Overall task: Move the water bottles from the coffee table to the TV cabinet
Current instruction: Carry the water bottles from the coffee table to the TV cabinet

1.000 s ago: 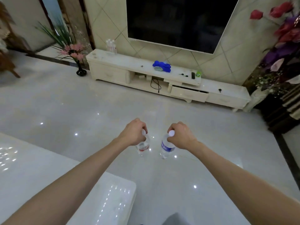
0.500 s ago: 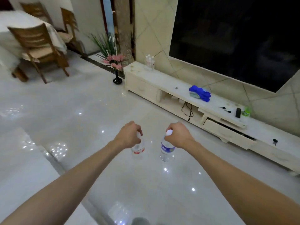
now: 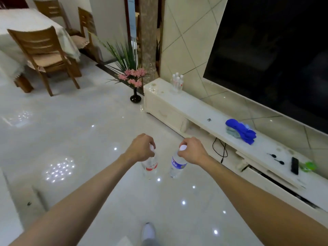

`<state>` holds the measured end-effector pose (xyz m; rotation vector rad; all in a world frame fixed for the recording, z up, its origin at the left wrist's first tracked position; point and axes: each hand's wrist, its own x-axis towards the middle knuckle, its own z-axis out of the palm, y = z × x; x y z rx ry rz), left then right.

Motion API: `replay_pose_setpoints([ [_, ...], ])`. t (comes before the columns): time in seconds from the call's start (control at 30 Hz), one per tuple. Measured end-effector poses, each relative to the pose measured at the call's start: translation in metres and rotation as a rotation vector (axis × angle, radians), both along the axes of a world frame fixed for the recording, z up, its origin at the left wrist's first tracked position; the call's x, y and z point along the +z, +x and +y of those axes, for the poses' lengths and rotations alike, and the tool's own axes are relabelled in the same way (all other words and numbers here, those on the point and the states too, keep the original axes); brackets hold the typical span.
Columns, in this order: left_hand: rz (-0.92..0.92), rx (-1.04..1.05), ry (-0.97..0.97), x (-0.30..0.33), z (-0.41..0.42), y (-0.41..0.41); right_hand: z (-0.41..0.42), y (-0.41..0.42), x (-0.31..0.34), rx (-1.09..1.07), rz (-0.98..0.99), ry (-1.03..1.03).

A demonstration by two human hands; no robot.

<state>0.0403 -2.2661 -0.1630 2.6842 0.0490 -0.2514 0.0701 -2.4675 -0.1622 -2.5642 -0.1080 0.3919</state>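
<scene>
My left hand (image 3: 140, 148) grips the neck of a clear water bottle with a red label (image 3: 150, 166); it hangs upright over the floor. A clear bottle with a blue label (image 3: 177, 166) hangs from my right hand (image 3: 192, 150), held by its white cap. The long white TV cabinet (image 3: 188, 107) runs along the wall ahead and to the right. Several water bottles (image 3: 177, 83) stand together on its far left end. A large dark TV (image 3: 276, 54) hangs on the wall above the cabinet.
A blue cloth (image 3: 241, 132), a black remote (image 3: 295, 165) and a green object (image 3: 308, 166) lie on the cabinet. A black vase of pink flowers (image 3: 135, 89) stands on the floor by its left end. Wooden chairs (image 3: 42, 55) and a dining table (image 3: 23, 27) stand far left.
The view has swung left and closer to the cabinet. Both hands still carry their bottles in front of me. The coffee table corner has dropped out of view.
</scene>
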Motion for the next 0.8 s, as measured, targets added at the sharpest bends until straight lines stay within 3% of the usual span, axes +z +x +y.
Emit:
replay_pose_setpoints([
  [0.4,-0.036,-0.023,0.024,0.011,0.062,0.316,0.067,0.302,-0.011,-0.055,-0.01,0.009],
  [0.8,0.057,-0.094,0.021,-0.01,0.097,0.606,0.127,0.59,-0.037,-0.008,0.037,-0.021],
])
